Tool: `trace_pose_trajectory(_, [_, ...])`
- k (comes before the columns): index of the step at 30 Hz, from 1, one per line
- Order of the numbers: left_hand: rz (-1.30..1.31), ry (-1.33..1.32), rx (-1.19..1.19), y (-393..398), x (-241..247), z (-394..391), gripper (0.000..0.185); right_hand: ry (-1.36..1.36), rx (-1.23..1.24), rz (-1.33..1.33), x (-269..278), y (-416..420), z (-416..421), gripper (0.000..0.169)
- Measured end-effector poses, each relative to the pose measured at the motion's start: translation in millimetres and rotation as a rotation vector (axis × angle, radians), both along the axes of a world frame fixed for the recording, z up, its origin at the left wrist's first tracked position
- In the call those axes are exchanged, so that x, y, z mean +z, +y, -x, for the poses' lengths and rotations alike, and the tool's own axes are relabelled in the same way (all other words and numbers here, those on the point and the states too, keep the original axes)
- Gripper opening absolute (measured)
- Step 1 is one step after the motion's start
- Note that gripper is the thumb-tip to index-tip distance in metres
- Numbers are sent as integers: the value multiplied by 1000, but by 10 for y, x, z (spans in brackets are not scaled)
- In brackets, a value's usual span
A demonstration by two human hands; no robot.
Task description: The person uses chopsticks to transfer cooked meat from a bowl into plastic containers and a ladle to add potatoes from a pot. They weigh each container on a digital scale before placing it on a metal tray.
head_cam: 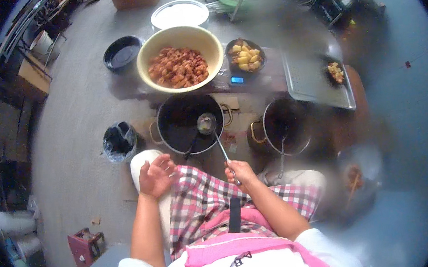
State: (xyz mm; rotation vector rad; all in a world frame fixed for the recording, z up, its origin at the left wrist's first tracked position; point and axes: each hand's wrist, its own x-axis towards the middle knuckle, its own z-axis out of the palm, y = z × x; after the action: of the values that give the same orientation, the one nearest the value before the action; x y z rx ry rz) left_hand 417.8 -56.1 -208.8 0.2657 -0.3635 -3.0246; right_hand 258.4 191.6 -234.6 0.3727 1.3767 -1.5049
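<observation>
My right hand (241, 172) grips the metal handle of a ladle (207, 124), whose bowl is over the right part of a large dark pot (179, 135) with brass-coloured side handles. What the ladle's bowl holds is too small to tell. My left hand (158, 175) hangs palm up with its fingers apart and nothing in it, above my left knee. Beyond the pot stands a wide yellow basin (145, 80) of reddish-brown meat pieces (179, 66). Right of it is a dark bowl (263, 60) with yellow chunks (245, 56), and a small blue-lit device (237, 80) lies in front of that bowl.
A second pot (266, 128) with a utensil in it stands at the right. Behind it is a metal tray (311, 96) with a small bowl of food (336, 73). A bag-lined bucket (119, 143) stands left, a dark basin (123, 54) farther back. Part of the right side is blurred.
</observation>
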Motion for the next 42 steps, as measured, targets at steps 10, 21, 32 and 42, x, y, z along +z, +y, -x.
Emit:
trace_pose_trajectory(10, [-10,-30,27,21,61,26,57,82,50,-258,-235,-404,77,24])
trace_pose_trajectory(21, [1,-9,5,-3,42,27,58,49,23,-225,-380,-477,130,21])
trace_pose_trajectory(32, [7,11,4,-4,7,22,58,-415,-288,241,-193,-46,124,24])
trace_pose_trajectory(42, [-37,44,-8,36,18,26,56,-392,-303,386,439,167,219,25])
